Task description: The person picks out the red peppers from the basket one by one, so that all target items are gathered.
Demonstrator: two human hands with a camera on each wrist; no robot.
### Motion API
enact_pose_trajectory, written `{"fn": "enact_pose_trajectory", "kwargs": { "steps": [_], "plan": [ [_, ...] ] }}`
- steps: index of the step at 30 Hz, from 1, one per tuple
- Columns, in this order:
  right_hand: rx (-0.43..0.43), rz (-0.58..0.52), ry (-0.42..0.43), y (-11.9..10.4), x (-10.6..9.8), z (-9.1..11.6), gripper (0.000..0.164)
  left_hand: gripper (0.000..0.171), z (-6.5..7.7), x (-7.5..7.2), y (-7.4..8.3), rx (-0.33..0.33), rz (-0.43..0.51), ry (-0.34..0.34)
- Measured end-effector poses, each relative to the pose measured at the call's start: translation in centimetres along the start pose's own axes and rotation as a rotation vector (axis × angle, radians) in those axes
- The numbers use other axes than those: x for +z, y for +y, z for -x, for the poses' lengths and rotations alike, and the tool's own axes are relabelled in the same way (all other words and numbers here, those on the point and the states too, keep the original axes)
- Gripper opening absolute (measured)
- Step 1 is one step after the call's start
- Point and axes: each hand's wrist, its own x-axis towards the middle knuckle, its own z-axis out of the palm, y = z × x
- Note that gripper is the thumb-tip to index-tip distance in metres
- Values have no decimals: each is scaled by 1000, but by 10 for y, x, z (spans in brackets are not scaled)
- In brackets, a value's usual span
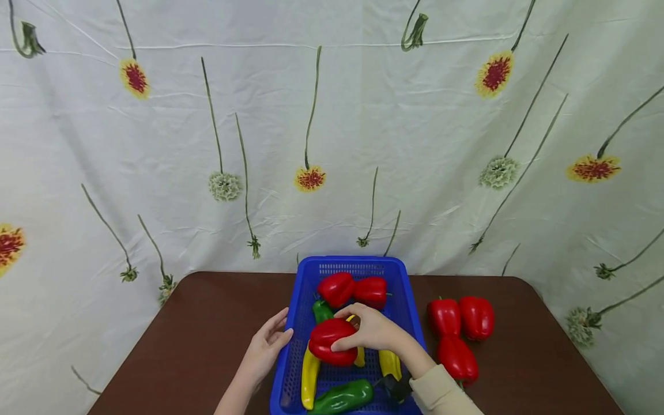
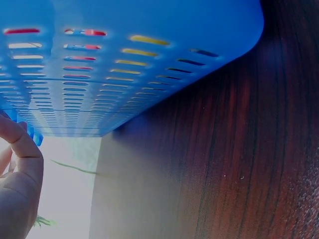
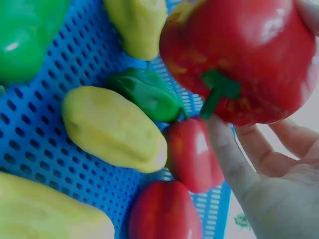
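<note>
My right hand [image 1: 376, 329] grips a red bell pepper [image 1: 331, 343] between thumb and fingers, over the middle of a blue plastic basket [image 1: 282, 377]. In the right wrist view the pepper's green stem [image 3: 217, 92] points down past the fingers. Two more red bell peppers [image 1: 336, 289] lie at the basket's far end. Around them are yellow peppers [image 1: 310, 377] and green peppers [image 1: 344, 396]. At the basket's left side, my left hand [image 1: 264, 349] has its loosely bent fingertips right at the rim. The left wrist view shows that hand [image 2: 22, 184] beside the slotted basket wall [image 2: 164, 20].
Three red bell peppers [image 1: 457, 358] lie grouped on the brown table [image 1: 207, 340], to the right of the basket. A dark object [image 1: 396, 387] sits in the basket's near right corner. Behind the table hangs a pale flower-printed cloth [image 1: 363, 115].
</note>
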Motion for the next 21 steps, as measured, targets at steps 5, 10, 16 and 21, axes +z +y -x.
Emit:
{"fn": "enact_pose_trajectory", "kwargs": {
  "steps": [5, 10, 16, 21],
  "plan": [
    [11, -89, 55, -3, -13, 6, 59, 55, 0, 1, 0, -5, 2, -7],
    [32, -172, 135, -7, -27, 14, 60, 56, 1, 0, 0, -3, 5, -12],
    [34, -264, 226, -7, -44, 27, 58, 56, 1, -1, -1, -12, 8, -9],
    [59, -282, 321, -3, -56, 40, 55, 56, 0, -1, -1, -9, 10, -8]
  ]
}}
